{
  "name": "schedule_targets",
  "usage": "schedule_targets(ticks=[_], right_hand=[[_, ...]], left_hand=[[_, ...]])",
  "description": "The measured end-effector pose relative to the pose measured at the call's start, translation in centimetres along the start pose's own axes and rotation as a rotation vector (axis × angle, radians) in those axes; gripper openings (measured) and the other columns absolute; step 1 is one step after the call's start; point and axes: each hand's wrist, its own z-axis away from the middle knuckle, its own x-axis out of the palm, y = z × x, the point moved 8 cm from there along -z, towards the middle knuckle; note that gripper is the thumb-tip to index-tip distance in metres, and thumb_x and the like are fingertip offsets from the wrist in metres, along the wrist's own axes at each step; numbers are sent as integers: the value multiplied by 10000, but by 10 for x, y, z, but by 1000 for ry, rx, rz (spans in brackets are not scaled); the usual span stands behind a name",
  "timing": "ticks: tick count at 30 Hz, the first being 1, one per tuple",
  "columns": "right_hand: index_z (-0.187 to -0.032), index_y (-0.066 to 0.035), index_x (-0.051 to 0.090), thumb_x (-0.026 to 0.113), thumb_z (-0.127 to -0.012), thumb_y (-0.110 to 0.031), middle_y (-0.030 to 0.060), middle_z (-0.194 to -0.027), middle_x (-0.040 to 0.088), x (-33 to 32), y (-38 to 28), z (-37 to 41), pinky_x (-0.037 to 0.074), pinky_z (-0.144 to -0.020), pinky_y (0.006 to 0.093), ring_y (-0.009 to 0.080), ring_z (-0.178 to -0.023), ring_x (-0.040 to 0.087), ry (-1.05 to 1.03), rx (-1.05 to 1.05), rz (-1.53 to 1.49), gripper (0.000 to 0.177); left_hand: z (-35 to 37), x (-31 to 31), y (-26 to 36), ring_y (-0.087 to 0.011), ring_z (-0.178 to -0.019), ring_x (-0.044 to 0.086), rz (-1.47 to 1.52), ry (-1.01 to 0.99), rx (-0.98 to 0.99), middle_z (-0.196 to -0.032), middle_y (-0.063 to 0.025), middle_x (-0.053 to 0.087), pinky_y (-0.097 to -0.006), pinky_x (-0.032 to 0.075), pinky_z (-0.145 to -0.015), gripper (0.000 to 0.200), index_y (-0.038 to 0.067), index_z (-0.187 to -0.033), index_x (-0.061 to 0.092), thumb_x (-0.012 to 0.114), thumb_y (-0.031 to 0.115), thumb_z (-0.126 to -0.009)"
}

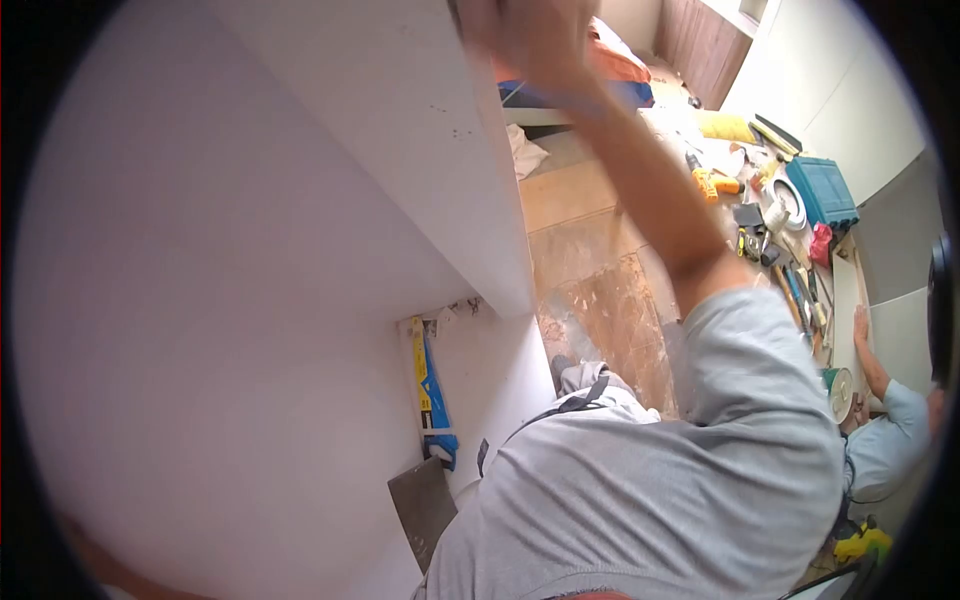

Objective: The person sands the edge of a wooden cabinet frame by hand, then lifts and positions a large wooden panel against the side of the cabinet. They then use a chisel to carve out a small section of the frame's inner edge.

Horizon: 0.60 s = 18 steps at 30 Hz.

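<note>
In the head view, the person's right hand (530, 40) is raised to the top border, blurred and partly cut off, close to the upper edge of a white projecting wall section (420, 120); its fingers cannot be made out, so I cannot tell how far open it is or whether it has hold of anything. That wall section, the thing nearest the hand, runs from the top centre down to the middle and adjoins a broad plain white wall (200, 330) filling the left. Of the left arm only a dim strip of forearm (120, 572) shows at the bottom left; the left hand is out of sight, so its state cannot be told. Below the wall section, a yellow-and-blue tool, apparently a handsaw (430, 400), lies on a pale ledge (490, 370), with a flat grey plate (424, 508) beside the person's grey shirt (640, 500). Past the raised arm lies a stained floor (600, 290); farther right are a yellow-orange power drill (708, 184), a white ring-shaped item (793, 212), a teal tool case (824, 192), a red item (821, 243) and a green tub (840, 394). At the far right another person (888, 450) has an arm stretched up, their hand (860, 324) at a long white board (846, 300).
</note>
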Motion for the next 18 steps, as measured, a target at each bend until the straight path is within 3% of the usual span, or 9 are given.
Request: schedule_targets(ticks=[1,3,4,7,10,12,13,15,18], right_hand=[[-1172,-37,789,769,-969,-199,100,-805,755,16,4,91,532,-589,365,211,-560,615,367,-163,253,261],[-1341,63,715,870,-829,-66,19,-661,624,37,14,209,490,-566,345,182,-571,615,311,-136,76,550],[-1400,85,684,888,-820,-89,42,-652,632,46,19,256,487,-577,341,187,-550,611,364,-129,6,639],[-1404,53,692,882,-833,-101,46,-665,676,54,26,362,487,-605,331,194,-556,638,39,150,28,621],[-1420,-27,705,835,-919,-217,63,-695,721,61,48,474,517,-632,351,196,-589,681,-303,328,136,551],[-1367,-101,736,784,-975,-312,89,-726,741,34,48,525,544,-647,389,239,-608,707,-336,488,146,447],[-1367,-101,736,784,-975,-312,89,-726,741,21,48,550,544,-647,389,239,-608,707,-337,502,140,447],[-1318,-163,740,740,-1009,-322,120,-792,776,3,64,610,575,-681,440,312,-680,754,-595,713,269,347],[-1285,-182,728,700,-1031,-315,176,-903,799,-45,99,648,596,-751,507,392,-820,780,-614,982,232,288]], left_hand=[[4,1,-10,-242,-664,685,15,-37,-70,-837,-103,757,-393,615,-622,385,-28,-1184,780,728,334,-1066],[9,-1,-38,-250,-838,694,-44,-83,-106,-1033,-122,745,-384,603,-750,405,4,-1287,742,674,357,-1099],[14,-1,-61,-254,-924,698,-114,-114,-112,-1131,-131,738,-379,598,-814,419,21,-1338,723,648,368,-1115],[15,7,-122,-266,-1185,712,-366,-238,-77,-1424,-160,720,-365,580,-1006,476,70,-1492,666,567,401,-1164],[12,18,-123,-232,-1157,738,-209,-275,-242,-1418,-143,728,-341,615,-968,419,16,-1448,689,617,300,-1150],[8,20,-95,-232,-1163,735,-231,-285,-247,-1421,-141,727,-336,617,-965,426,13,-1452,685,625,303,-1145],[8,21,-85,-232,-1168,733,-253,-311,-256,-1423,-139,726,-331,620,-962,434,11,-1455,681,632,305,-1141],[8,23,-86,-256,-1189,728,-249,-307,-185,-1438,-159,717,-347,610,-984,499,70,-1476,682,648,415,-1116],[31,34,-41,-242,-1181,734,-10,-231,-436,-1420,-161,724,-340,619,-970,495,52,-1476,676,651,392,-1117]])
